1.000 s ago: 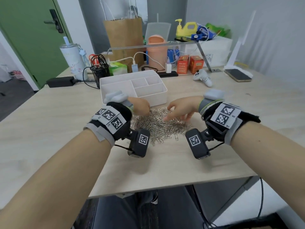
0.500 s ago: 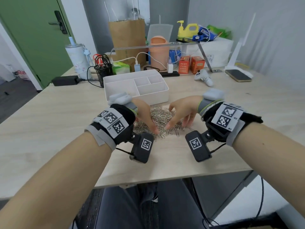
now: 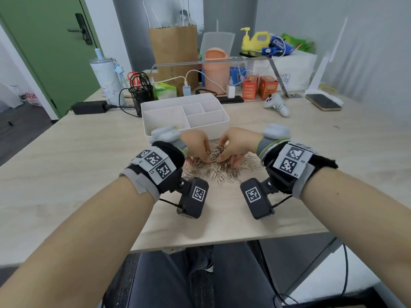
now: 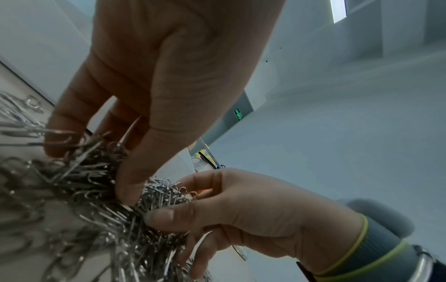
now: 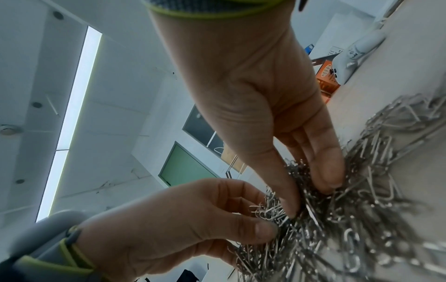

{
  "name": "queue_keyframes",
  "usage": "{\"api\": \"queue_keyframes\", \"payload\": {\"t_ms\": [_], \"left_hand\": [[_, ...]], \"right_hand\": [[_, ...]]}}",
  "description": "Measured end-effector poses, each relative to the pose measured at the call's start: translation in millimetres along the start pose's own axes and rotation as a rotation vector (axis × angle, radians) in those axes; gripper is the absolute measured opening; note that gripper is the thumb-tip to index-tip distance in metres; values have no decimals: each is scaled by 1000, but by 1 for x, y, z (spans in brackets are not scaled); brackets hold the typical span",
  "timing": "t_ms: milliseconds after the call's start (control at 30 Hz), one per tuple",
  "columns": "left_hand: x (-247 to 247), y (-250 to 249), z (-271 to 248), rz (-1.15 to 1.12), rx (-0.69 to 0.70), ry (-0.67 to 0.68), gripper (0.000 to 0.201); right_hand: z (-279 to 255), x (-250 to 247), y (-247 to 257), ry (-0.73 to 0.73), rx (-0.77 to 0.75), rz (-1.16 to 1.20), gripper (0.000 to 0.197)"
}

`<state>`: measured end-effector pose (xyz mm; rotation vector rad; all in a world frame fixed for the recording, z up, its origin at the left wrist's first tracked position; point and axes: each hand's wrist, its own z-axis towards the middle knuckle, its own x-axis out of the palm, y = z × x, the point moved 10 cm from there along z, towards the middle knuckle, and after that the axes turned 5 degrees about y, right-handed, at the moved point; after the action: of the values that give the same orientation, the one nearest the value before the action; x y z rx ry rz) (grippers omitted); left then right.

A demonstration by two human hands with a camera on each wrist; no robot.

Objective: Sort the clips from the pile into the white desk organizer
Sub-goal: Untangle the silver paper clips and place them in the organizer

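head: my left hand and right hand meet, fingers pinching into the clip pile just near of the white organizer; controller, phone far right | left wrist: thumb and fingers clamp clips | right wrist: fingers dig into clips

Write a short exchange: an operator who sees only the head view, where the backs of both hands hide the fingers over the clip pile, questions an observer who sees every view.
Operator: Is the left hand holding any clips?
Observer: Yes. The left wrist view shows its thumb and fingers pinching a clump of clips between them.
Operator: And the right hand?
Observer: The right wrist view shows its thumb and fingers pushed down into the pile, pinching a bunch between them.
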<state>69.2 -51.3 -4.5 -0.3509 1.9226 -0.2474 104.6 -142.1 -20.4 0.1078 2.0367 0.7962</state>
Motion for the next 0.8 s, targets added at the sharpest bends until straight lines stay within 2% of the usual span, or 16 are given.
{"api": "queue_keyframes", "payload": {"t_ms": [233,333,400,533,667,800], "left_hand": [[-19,-2,1,-197,19,-84,36],[-34,0,2,-244,47,-152,25],[-40,2,3,-275,60,-201,21],[-25,6,7,-309,32,-125,26],[-23,6,9,-290,45,-131,31],[-36,2,10,-303,65,-160,22]], "right_hand": [[0,-23,10,-92,-78,185,37],[-2,-35,18,-126,-130,223,20],[-1,-36,18,-124,-140,245,19],[3,-25,13,-81,-132,244,15],[3,-26,13,-76,-132,242,16],[2,-40,19,-96,-134,248,15]]}}
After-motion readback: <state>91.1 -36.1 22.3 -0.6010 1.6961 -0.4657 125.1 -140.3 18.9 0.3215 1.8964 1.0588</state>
